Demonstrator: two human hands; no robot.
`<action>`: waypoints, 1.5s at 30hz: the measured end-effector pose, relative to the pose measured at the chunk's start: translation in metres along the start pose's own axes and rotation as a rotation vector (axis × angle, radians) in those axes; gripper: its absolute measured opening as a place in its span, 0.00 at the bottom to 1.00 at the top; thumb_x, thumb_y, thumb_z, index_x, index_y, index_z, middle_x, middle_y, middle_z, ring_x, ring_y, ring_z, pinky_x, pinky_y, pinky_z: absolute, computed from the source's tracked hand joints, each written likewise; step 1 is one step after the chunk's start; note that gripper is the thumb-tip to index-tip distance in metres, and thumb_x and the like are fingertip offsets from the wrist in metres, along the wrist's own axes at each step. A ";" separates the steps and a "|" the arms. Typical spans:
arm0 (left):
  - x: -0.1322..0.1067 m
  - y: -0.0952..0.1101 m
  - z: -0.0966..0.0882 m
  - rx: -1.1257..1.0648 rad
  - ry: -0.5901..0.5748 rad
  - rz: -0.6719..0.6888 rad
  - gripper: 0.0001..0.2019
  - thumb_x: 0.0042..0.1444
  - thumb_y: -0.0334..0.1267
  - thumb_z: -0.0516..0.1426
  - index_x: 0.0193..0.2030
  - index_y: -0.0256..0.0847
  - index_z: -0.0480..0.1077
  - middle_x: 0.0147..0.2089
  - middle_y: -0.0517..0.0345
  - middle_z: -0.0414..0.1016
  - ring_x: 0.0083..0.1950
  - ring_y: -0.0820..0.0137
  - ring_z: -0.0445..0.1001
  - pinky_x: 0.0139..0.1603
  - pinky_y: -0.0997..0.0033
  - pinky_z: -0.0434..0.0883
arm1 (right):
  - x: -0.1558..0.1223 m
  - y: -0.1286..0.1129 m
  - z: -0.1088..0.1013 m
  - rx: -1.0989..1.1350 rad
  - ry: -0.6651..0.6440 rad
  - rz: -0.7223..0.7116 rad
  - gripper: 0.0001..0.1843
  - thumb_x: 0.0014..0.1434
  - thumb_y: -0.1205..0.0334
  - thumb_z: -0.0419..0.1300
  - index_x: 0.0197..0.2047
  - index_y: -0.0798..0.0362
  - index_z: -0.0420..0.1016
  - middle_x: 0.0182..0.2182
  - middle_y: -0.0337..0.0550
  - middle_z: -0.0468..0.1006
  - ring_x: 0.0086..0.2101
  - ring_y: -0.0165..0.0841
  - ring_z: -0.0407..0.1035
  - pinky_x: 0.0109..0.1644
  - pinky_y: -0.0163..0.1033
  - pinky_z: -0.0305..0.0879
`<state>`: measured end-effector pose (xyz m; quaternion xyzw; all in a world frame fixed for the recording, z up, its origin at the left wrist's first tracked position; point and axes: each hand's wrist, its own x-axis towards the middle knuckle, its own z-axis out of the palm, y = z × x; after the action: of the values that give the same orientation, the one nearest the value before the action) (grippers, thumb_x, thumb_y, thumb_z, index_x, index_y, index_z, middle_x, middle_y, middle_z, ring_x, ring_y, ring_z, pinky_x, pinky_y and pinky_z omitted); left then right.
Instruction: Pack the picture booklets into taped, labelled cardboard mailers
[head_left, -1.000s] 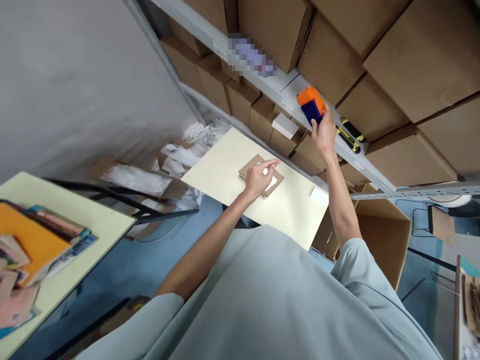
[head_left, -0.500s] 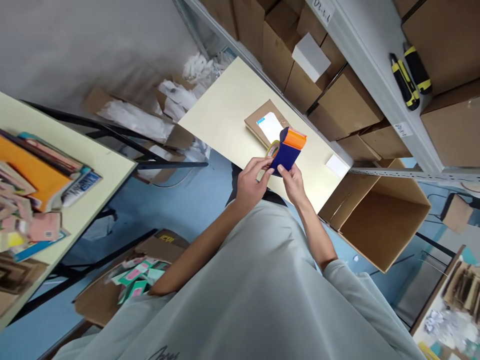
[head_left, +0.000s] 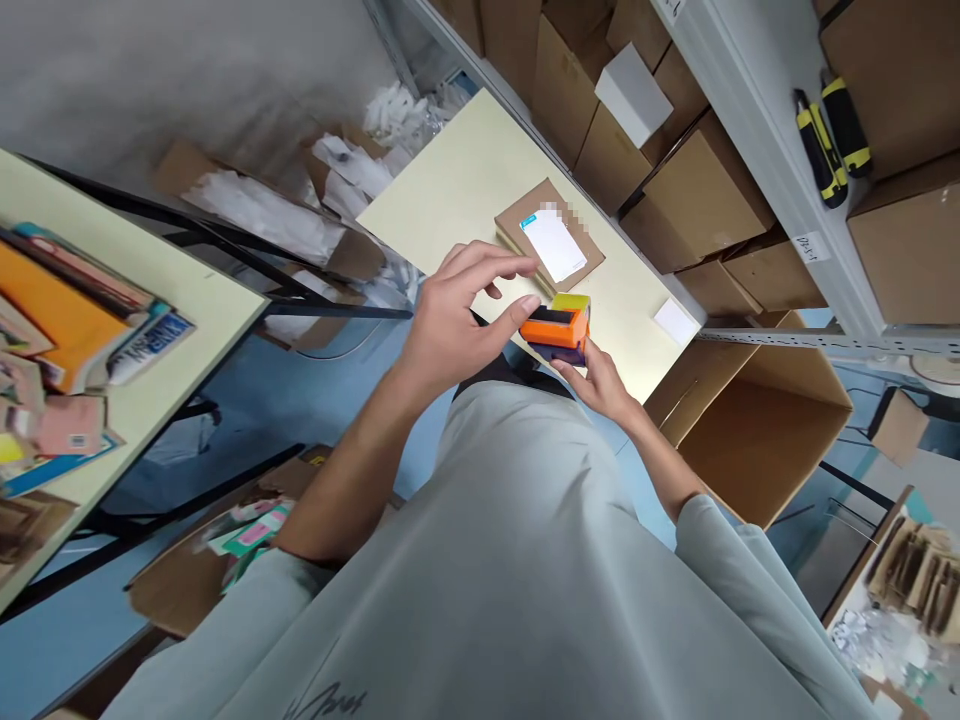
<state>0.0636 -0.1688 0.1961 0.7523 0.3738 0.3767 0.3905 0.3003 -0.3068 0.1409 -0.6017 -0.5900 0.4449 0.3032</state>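
Tape dispenser [head_left: 556, 330], orange top over blue body w/ a yellow-green bit at its far end, is held in mid-air just off frame centre, above the near edge of the pale table [head_left: 457, 190]. R hand [head_left: 600, 385] comes in from 5 o'clock and cups the blue underside, fingers wrapped round it, a proper grasp. L hand [head_left: 457, 320] sits at 9 o'clock of it: thumb tip pressed on the orange end, other fingers arched loose above, not closed on anything. At 12 o'clock of the dispenser a flat cardboard parcel [head_left: 525, 215] w/ a white label [head_left: 553, 246] lies on the table, near but not touching; a small white card [head_left: 675, 322] lies at 3 o'clock. Open carton [head_left: 757, 430] stands further out at 3-4 o'clock, two screwdrivers [head_left: 829, 140] on the shelf rail at 2 o'clock, and a side table [head_left: 217, 300] stacked w/ books at 9 o'clock. Judging by look: hard moulded plastic, light, stiff, prob. smooth on the flanks, so best gripped round the blue body w/ the palm under it. Cutter edge isn't visible, so keep fingertips off the front lip.
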 end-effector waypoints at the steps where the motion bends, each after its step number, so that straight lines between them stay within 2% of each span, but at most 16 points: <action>1: 0.002 0.002 -0.001 -0.006 -0.021 -0.007 0.16 0.76 0.48 0.67 0.65 0.51 0.84 0.58 0.51 0.85 0.58 0.58 0.83 0.56 0.56 0.85 | -0.001 0.001 -0.003 -0.034 -0.008 -0.017 0.38 0.80 0.25 0.58 0.72 0.49 0.76 0.61 0.59 0.89 0.58 0.52 0.86 0.67 0.60 0.86; 6: 0.004 -0.004 0.003 -0.145 -0.111 -0.129 0.13 0.70 0.53 0.72 0.52 0.49 0.88 0.49 0.53 0.84 0.56 0.55 0.83 0.57 0.52 0.86 | -0.004 0.002 -0.018 -0.136 -0.012 -0.066 0.34 0.80 0.27 0.59 0.66 0.48 0.79 0.56 0.56 0.88 0.55 0.54 0.83 0.66 0.62 0.84; 10: -0.003 -0.019 0.011 -0.303 -0.094 -0.208 0.14 0.67 0.56 0.74 0.44 0.50 0.87 0.43 0.52 0.84 0.55 0.51 0.84 0.57 0.45 0.87 | -0.006 0.002 -0.026 -0.100 -0.006 -0.049 0.32 0.77 0.27 0.64 0.63 0.46 0.82 0.52 0.54 0.88 0.53 0.55 0.82 0.66 0.63 0.82; 13: -0.016 -0.029 0.024 -0.263 -0.069 -0.187 0.15 0.71 0.59 0.72 0.43 0.52 0.87 0.44 0.52 0.86 0.53 0.52 0.85 0.57 0.45 0.87 | -0.007 0.009 -0.027 -0.098 -0.044 0.004 0.32 0.78 0.27 0.63 0.63 0.46 0.82 0.53 0.54 0.88 0.53 0.55 0.81 0.67 0.64 0.81; 16: -0.041 -0.045 0.047 -0.201 -0.036 -0.152 0.17 0.75 0.60 0.67 0.43 0.51 0.86 0.44 0.52 0.88 0.49 0.55 0.85 0.53 0.50 0.86 | -0.016 0.027 -0.025 -0.121 -0.103 0.069 0.32 0.77 0.25 0.63 0.61 0.46 0.81 0.53 0.55 0.87 0.55 0.55 0.80 0.68 0.64 0.79; 19: -0.070 -0.077 0.070 -0.231 0.058 -0.219 0.17 0.78 0.57 0.64 0.43 0.49 0.86 0.44 0.52 0.88 0.44 0.60 0.84 0.48 0.56 0.84 | -0.039 0.054 -0.029 -0.196 -0.191 0.167 0.34 0.77 0.22 0.60 0.55 0.47 0.80 0.48 0.55 0.85 0.50 0.53 0.80 0.65 0.62 0.80; 21: -0.085 -0.109 0.082 -0.250 0.158 -0.310 0.15 0.76 0.54 0.65 0.43 0.48 0.86 0.44 0.52 0.88 0.42 0.62 0.82 0.47 0.59 0.83 | -0.056 0.072 -0.034 -0.292 -0.261 0.269 0.35 0.78 0.21 0.55 0.50 0.47 0.76 0.41 0.50 0.81 0.42 0.49 0.78 0.59 0.59 0.81; 23: -0.091 -0.145 0.093 -0.250 0.181 -0.399 0.12 0.72 0.52 0.68 0.43 0.47 0.86 0.43 0.52 0.87 0.41 0.63 0.80 0.46 0.60 0.81 | -0.068 0.087 -0.039 -0.401 -0.303 0.358 0.34 0.79 0.22 0.53 0.47 0.47 0.73 0.36 0.45 0.77 0.36 0.46 0.75 0.53 0.55 0.81; 25: -0.087 -0.180 0.106 -0.275 0.143 -0.469 0.09 0.68 0.49 0.70 0.41 0.46 0.86 0.40 0.53 0.86 0.39 0.63 0.79 0.45 0.61 0.80 | -0.069 0.101 -0.039 -0.499 -0.305 0.420 0.31 0.81 0.26 0.52 0.49 0.48 0.72 0.38 0.45 0.77 0.37 0.44 0.75 0.51 0.52 0.80; 27: -0.075 -0.210 0.121 -0.310 0.124 -0.509 0.06 0.65 0.44 0.71 0.41 0.46 0.86 0.40 0.53 0.87 0.40 0.63 0.79 0.47 0.61 0.79 | -0.059 0.115 -0.033 -0.593 -0.268 0.478 0.28 0.82 0.33 0.53 0.55 0.51 0.72 0.43 0.50 0.80 0.41 0.45 0.78 0.52 0.50 0.80; 30: -0.049 -0.237 0.144 -0.356 0.132 -0.516 0.02 0.62 0.37 0.71 0.40 0.45 0.86 0.43 0.53 0.88 0.42 0.61 0.81 0.51 0.59 0.80 | -0.035 0.135 -0.017 -0.686 -0.169 0.556 0.28 0.82 0.39 0.54 0.65 0.56 0.71 0.51 0.59 0.83 0.47 0.48 0.80 0.55 0.49 0.80; 36: -0.012 -0.253 0.175 -0.422 0.228 -0.562 0.06 0.64 0.34 0.70 0.35 0.45 0.81 0.43 0.54 0.87 0.45 0.61 0.84 0.53 0.59 0.82 | -0.008 0.159 0.009 -0.787 -0.053 0.613 0.27 0.85 0.49 0.50 0.73 0.61 0.67 0.62 0.70 0.82 0.60 0.54 0.81 0.68 0.55 0.79; 39: -0.007 -0.252 0.186 -0.440 0.271 -0.579 0.06 0.64 0.36 0.70 0.36 0.46 0.81 0.42 0.54 0.87 0.46 0.61 0.84 0.52 0.61 0.83 | -0.005 0.162 0.017 -0.819 -0.027 0.650 0.29 0.86 0.51 0.50 0.76 0.65 0.65 0.65 0.74 0.81 0.63 0.55 0.81 0.72 0.57 0.77; 43: -0.006 -0.246 0.201 -0.403 0.349 -0.614 0.05 0.66 0.42 0.70 0.39 0.46 0.83 0.43 0.53 0.87 0.48 0.60 0.86 0.56 0.59 0.84 | -0.003 0.165 0.024 -0.815 0.006 0.680 0.28 0.86 0.53 0.51 0.75 0.67 0.67 0.64 0.75 0.82 0.62 0.54 0.81 0.74 0.58 0.75; 45: -0.007 -0.243 0.209 -0.391 0.398 -0.670 0.09 0.68 0.48 0.70 0.46 0.46 0.84 0.48 0.50 0.88 0.50 0.60 0.87 0.59 0.58 0.85 | -0.002 0.166 0.026 -0.810 0.017 0.684 0.27 0.86 0.54 0.52 0.73 0.67 0.69 0.64 0.75 0.83 0.62 0.52 0.82 0.73 0.56 0.76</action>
<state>0.1750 -0.1380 -0.1030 0.4142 0.5868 0.4305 0.5466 0.3500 -0.3329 -0.0172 -0.8322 -0.4822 0.2500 -0.1113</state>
